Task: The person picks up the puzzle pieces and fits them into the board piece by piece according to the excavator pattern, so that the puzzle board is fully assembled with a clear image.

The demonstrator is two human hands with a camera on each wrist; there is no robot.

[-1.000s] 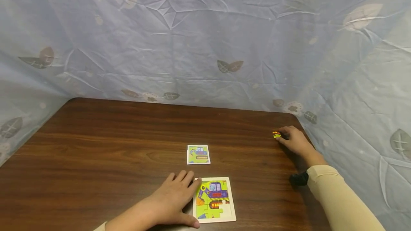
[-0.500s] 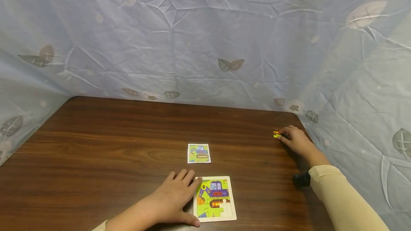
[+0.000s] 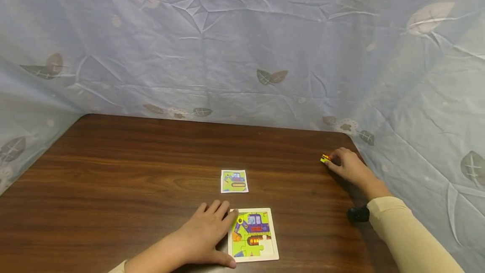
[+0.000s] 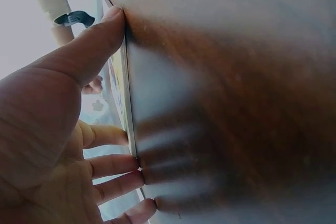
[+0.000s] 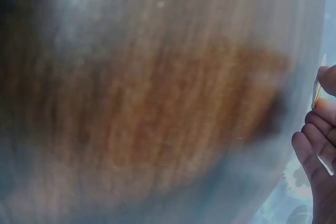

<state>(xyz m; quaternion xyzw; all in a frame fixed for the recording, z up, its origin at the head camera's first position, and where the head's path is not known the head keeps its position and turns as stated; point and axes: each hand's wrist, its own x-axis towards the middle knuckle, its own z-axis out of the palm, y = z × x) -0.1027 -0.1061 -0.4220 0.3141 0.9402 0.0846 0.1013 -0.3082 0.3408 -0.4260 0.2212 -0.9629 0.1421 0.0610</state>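
A square jigsaw puzzle board [image 3: 257, 259] with a pale frame lies near the front, showing a purple excavator on green. Its lower right corner has a bare gap. My left hand [image 3: 202, 235] rests at the board's left side, index fingertip and thumb on the frame, fingers spread. Far to the right, my right hand [image 3: 350, 167] pinches a small yellow, red and green puzzle piece [image 3: 324, 158] between thumb and fingers. In the right wrist view the piece [image 5: 316, 90] appears edge-on and thin, over the table.
A small picture card [image 3: 234, 181] with the same excavator lies behind the board. The dark wooden table [image 3: 132, 180] ends at a leaf-patterned curtain [image 3: 227, 54] at the back and both sides. A black band [image 3: 358, 213] is on the right wrist.
The puzzle piece has turned slightly in my right fingers, its hand staying in nearly the same spot. My left hand, the board and the card stay put.
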